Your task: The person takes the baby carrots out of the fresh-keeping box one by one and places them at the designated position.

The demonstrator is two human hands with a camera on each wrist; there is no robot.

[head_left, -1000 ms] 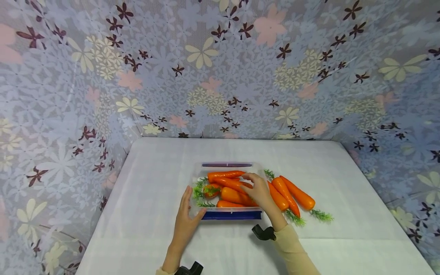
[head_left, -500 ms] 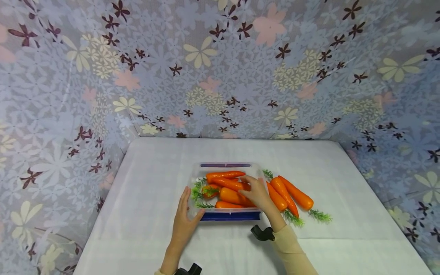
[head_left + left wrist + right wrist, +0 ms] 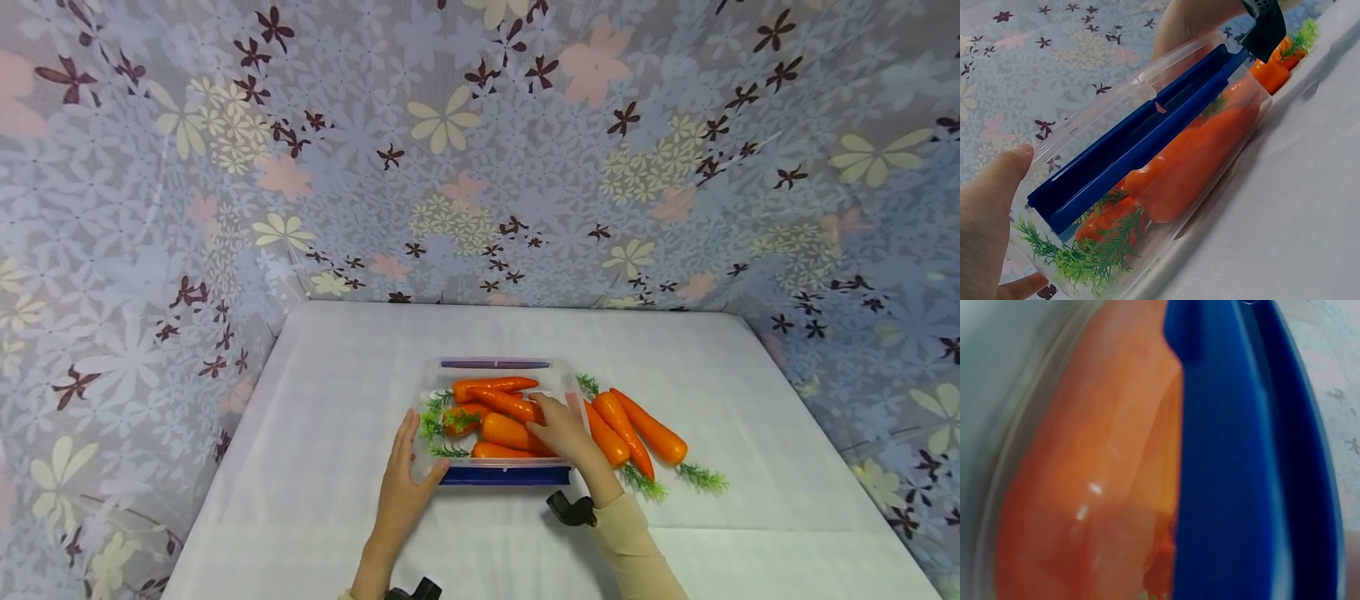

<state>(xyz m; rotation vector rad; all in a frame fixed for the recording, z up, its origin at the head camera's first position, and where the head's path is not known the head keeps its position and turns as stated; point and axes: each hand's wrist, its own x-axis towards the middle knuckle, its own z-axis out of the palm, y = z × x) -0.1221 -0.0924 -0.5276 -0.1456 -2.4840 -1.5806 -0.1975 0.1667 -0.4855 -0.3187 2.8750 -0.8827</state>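
Note:
A clear plastic container [image 3: 504, 476] with blue latches holds several orange carrots with green tops. My left hand [image 3: 401, 483] rests on its left front corner, fingers straight along the side and thumb on the front rim. The left wrist view shows the thumb [image 3: 1013, 169] at the rim beside the blue latch [image 3: 1141, 140]. Inside the container, my right hand [image 3: 562, 429] has its fingers and thumb around the tip end of a carrot [image 3: 504, 403]. Its fingertips are partly hidden. The right wrist view shows only a carrot [image 3: 1091, 469] through the wall and the blue latch [image 3: 1229, 456].
Several more carrots [image 3: 652, 429] lie on the white tablecloth [image 3: 337, 350], just right of the container. A floral cloth [image 3: 480, 167] rises behind and along both sides of the table. Black wrist cameras [image 3: 572, 508] are strapped to the wrists.
My right hand has lowered slightly toward the carrots, its fingers drawing closer together. The left hand stays at the container's corner. The head view has shifted a little.

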